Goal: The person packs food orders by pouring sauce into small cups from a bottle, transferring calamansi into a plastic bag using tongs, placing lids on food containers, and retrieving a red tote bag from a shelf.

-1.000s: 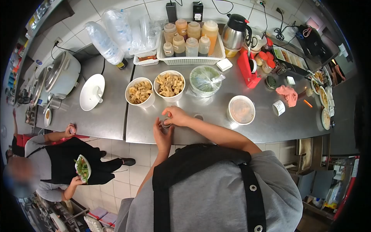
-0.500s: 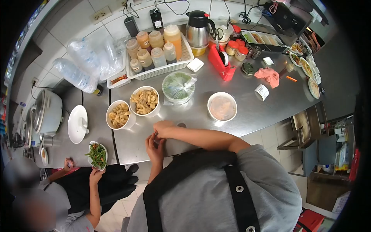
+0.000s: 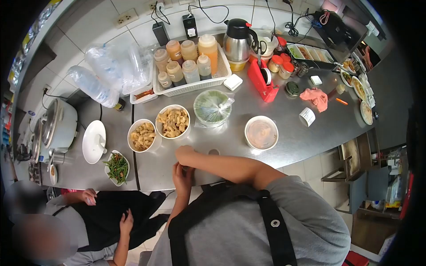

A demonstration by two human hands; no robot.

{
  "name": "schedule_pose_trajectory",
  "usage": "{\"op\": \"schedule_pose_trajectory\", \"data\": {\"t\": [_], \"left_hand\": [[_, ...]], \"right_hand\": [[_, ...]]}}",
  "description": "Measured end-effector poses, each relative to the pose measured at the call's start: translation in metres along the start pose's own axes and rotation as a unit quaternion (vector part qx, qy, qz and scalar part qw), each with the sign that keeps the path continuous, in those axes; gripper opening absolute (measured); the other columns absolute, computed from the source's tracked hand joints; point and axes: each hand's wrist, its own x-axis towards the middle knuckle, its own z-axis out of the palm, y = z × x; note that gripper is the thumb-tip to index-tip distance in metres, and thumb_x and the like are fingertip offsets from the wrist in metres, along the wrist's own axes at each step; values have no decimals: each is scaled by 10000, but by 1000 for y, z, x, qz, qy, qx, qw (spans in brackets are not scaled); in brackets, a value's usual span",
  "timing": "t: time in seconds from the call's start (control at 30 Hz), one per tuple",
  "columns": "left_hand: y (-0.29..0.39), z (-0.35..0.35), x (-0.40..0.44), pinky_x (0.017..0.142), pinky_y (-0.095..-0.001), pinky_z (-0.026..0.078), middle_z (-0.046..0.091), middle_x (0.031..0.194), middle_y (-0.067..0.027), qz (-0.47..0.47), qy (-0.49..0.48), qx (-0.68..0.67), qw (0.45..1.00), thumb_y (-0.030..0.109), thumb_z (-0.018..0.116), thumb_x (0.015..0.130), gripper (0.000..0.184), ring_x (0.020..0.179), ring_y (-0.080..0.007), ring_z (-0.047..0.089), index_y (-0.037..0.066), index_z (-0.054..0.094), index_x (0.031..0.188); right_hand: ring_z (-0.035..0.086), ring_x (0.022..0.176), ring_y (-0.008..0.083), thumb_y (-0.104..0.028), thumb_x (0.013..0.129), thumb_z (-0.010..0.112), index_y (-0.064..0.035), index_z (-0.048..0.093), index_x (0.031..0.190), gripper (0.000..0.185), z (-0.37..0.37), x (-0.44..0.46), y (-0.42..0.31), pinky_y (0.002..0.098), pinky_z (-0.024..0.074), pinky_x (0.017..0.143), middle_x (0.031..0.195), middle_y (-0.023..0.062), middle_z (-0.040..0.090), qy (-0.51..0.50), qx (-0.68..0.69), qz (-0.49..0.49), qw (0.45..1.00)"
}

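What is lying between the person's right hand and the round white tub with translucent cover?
The head view shows a small, round, dark thing between the right hand and the tub; its kind is unclear.

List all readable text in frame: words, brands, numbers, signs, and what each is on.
No text is legible.
White printed paper: print too small to read.
Black power adapter with white label: too small.
Squeeze bottles: any label writing too small or blurred.
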Motion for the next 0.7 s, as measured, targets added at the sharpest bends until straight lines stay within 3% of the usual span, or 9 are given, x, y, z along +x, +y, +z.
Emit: {"op": "schedule_pose_trajectory", "data": {"t": [0.07,0.17,0.27,0.33,0.43,0.57,0.67,0.7], "left_hand": [[-9,2,1,752,-357,507,606,1112,-161,46,24,4,999,104,777,777,490,923,-290,621,15,592,1222],[-1,2,-6,767,-354,515,611,1125,-153,98,40,4,994,94,787,768,614,942,-286,626,42,533,1326],[28,3,-1,797,-360,519,626,1121,-140,133,32,-33,990,96,811,754,740,977,-275,635,75,463,1406],[41,4,2,851,-376,507,604,1186,-142,140,-30,-75,987,119,851,711,890,1054,-276,611,89,379,1464],[55,9,5,916,-415,489,544,1287,-168,158,-99,-66,980,166,874,665,951,1128,-327,561,97,368,1468],[46,40,12,956,-437,463,515,1313,-186,169,-112,-41,978,154,878,634,983,1175,-364,524,99,362,1469],[42,56,19,971,-430,458,510,1320,-191,161,-131,-39,978,156,876,630,986,1191,-370,515,89,359,1468],[40,60,21,976,-434,453,510,1318,-194,149,-149,-39,977,159,874,635,978,1193,-374,511,84,362,1465]], "right_hand": [[721,815,306,-65,709,711,-12,735,866,167,-12,-23,5,400,582,705,933,165,722,50,-15,-38,998],[718,671,267,-76,717,730,-13,713,827,128,-24,-34,26,361,575,611,887,146,724,-53,97,-22,994],[692,558,225,-96,692,776,-15,682,839,193,-44,-54,53,327,547,529,809,123,711,-54,208,-40,976],[686,559,204,-122,673,810,-13,662,858,261,-64,-78,71,322,530,514,764,109,696,-26,229,-38,972],[674,555,190,-141,680,823,-12,638,879,302,-69,-107,94,323,512,507,725,100,678,7,231,-4,973],[671,554,206,-190,683,834,-39,640,883,317,-53,-116,114,357,512,533,646,94,667,69,264,35,961],[691,724,251,-242,718,813,-49,636,932,338,-48,-120,116,396,527,658,817,131,676,63,253,57,964],[678,799,268,-260,736,798,-53,638,939,331,-46,-122,116,408,520,707,887,144,661,108,219,48,968]]}}
